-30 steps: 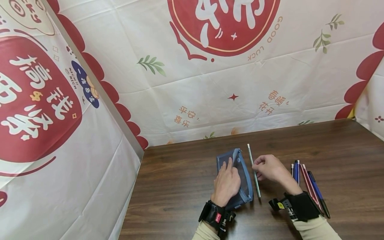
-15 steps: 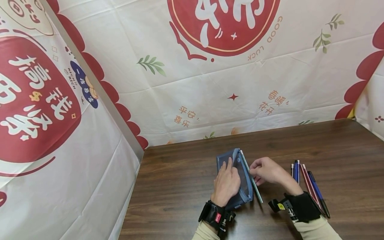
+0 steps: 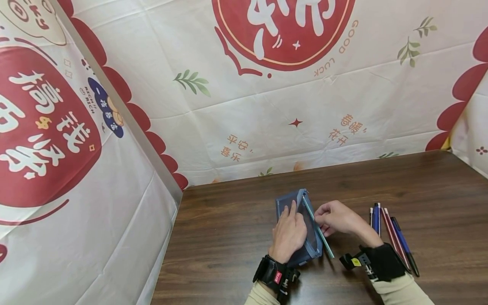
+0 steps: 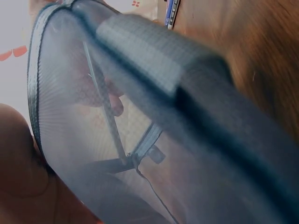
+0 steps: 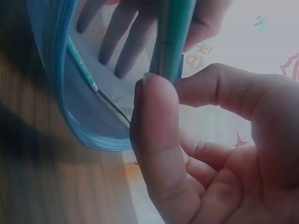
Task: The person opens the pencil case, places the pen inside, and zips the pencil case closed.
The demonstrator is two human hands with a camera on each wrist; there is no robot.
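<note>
A blue mesh pencil case (image 3: 282,205) with a zipper stands on the table, its mouth parted. My left hand (image 3: 289,233) holds it, fingers lying along the side; they show through the mesh in the right wrist view, and the thumb is hard to make out. My right hand (image 3: 337,218) pinches a green pencil (image 3: 325,243) between thumb and fingertips at the case's right edge. That pencil (image 4: 105,98) appears through the mesh in the left wrist view. Within the case, a thin green pencil (image 5: 81,64) with a silver band shows in the right wrist view.
Several pens and pencils lie in a loose group right of my right hand, among them a blue pen (image 3: 405,243) and a red pencil (image 3: 396,239). The brown wooden table (image 3: 221,237) meets a printed cloth (image 3: 213,123) at its back edge.
My right hand has shifted the green pencil leftward from beside the case to its zipper edge, tilting it so its far end lies over the mouth. The left hand has hardly moved.
</note>
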